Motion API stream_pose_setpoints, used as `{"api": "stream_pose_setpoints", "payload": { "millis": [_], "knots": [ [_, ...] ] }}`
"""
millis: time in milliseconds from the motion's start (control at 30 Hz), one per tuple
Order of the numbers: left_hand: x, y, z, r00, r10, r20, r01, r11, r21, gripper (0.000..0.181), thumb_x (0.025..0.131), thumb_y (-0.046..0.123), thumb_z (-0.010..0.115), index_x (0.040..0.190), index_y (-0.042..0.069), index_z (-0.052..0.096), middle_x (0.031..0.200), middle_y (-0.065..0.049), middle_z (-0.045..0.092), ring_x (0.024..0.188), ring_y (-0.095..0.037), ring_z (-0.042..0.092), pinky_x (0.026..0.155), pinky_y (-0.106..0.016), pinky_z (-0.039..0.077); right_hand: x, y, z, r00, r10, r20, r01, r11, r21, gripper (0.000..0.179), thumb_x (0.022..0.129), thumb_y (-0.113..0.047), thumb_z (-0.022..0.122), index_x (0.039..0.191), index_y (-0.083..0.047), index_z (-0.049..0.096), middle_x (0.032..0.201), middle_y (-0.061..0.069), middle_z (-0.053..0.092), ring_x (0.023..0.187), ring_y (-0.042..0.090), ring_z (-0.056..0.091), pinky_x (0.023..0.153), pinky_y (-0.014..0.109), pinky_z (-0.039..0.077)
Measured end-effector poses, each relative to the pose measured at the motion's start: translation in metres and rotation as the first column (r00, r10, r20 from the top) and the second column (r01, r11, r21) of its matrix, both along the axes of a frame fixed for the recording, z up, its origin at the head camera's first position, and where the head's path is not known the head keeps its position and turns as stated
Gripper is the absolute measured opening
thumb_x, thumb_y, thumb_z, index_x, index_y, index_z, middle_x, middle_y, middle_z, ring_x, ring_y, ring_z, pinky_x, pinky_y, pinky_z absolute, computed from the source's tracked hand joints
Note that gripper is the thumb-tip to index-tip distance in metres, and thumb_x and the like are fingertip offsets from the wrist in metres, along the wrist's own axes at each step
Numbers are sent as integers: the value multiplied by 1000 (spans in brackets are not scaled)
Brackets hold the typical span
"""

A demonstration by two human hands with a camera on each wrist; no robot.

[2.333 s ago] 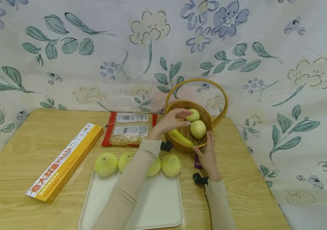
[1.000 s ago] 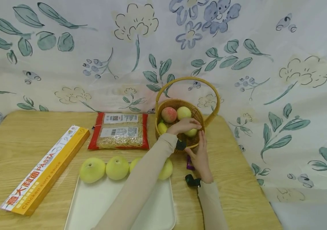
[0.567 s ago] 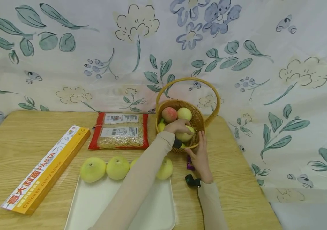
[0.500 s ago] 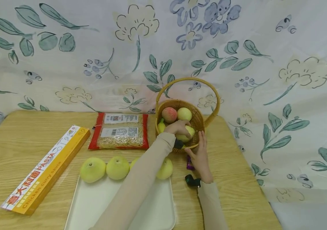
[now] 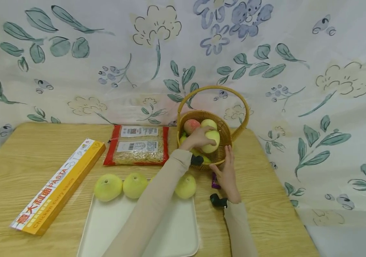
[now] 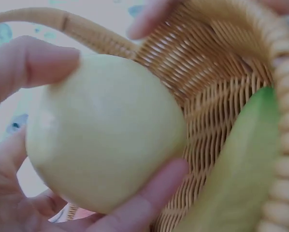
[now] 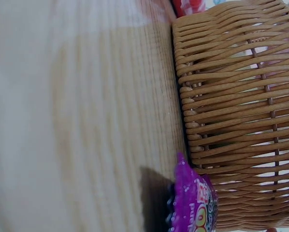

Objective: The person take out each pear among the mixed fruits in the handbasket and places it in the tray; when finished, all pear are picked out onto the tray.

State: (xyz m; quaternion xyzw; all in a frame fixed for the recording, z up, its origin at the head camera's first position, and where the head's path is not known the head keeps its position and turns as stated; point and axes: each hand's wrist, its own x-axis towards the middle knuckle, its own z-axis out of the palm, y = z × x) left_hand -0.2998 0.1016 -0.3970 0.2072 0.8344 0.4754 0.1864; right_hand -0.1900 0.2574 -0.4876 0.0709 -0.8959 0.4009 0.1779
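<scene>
A pale yellow-green round fruit [image 5: 210, 142] is in my left hand [image 5: 196, 138], thumb and fingers curled around it. In the left wrist view the smooth fruit [image 6: 106, 130] is above the inside of the wicker basket [image 6: 202, 58]. My right hand [image 5: 228, 176] rests against the front right of the basket [image 5: 224, 142], thumb spread from straight fingers. Inside the basket lie a red peach-like fruit [image 5: 191, 125], another pale fruit [image 5: 209, 123] and a green-tipped yellow banana [image 6: 236, 169], partly covered by my left hand.
Several yellow-green fruits [image 5: 108, 187] line the back edge of a white tray [image 5: 183, 242]; my left sleeve covers part of them. A red-edged grain bag [image 5: 139, 146] lies left of the basket, a pasta box [image 5: 59, 185] farther left. A purple packet [image 7: 195, 203] sits against the basket's foot.
My left hand moved into the basket, over to its right side, then took hold of the front pale fruit and lifted it slightly. The right hand stayed at the rim. The view shifted.
</scene>
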Motion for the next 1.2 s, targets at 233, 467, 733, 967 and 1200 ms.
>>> {"api": "stream_pose_setpoints", "payload": {
  "millis": [233, 467, 733, 967, 1200],
  "knots": [
    [10, -12, 2, 995, 94, 23, -97, 981, 170, 63, 85, 23, 72, 142, 22, 45, 139, -17, 46, 112, -38, 58, 70, -45, 59, 2, -1, 2, 1000, -7, 19, 7, 1000, -1, 98, 89, -55, 55, 153, 3, 10, 160, 25, 5, 147, 47, 8, 110, 65, 27],
    [26, -23, 9, 992, 122, -12, -113, 953, 282, 60, 86, 19, 72, 141, 21, 47, 139, -14, 47, 118, -36, 55, 64, -41, 60, 2, 0, 2, 999, -14, 38, 14, 1000, -4, 96, 90, -51, 57, 154, 2, 9, 160, 23, 3, 147, 46, 9, 110, 64, 27],
    [60, -47, 14, 997, 77, -13, -67, 925, 374, 61, 89, 20, 71, 143, 22, 44, 151, -5, 33, 125, -33, 49, 73, -42, 59, 1, 0, 4, 999, -12, 30, 11, 1000, 8, 90, 92, -37, 62, 153, 2, 10, 160, 23, 4, 147, 46, 10, 108, 66, 29],
    [89, -65, 16, 999, 21, 25, -30, 883, 468, 62, 89, 13, 70, 143, 22, 41, 146, -12, 32, 103, -41, 61, 62, -41, 59, 0, -1, 4, 1000, 4, -2, -4, 1000, 5, 96, 90, -55, 53, 152, 4, 11, 160, 24, 3, 146, 48, 10, 106, 69, 29],
    [119, -80, 9, 996, 22, -86, 17, 905, 425, 63, 86, 12, 72, 141, 19, 44, 143, -13, 37, 114, -31, 54, 82, -40, 56, 2, -1, 2, 999, 16, -51, -14, 999, 33, 102, 87, -66, 41, 151, 8, 12, 157, 30, 6, 144, 52, 12, 107, 68, 28]
  ]
}}
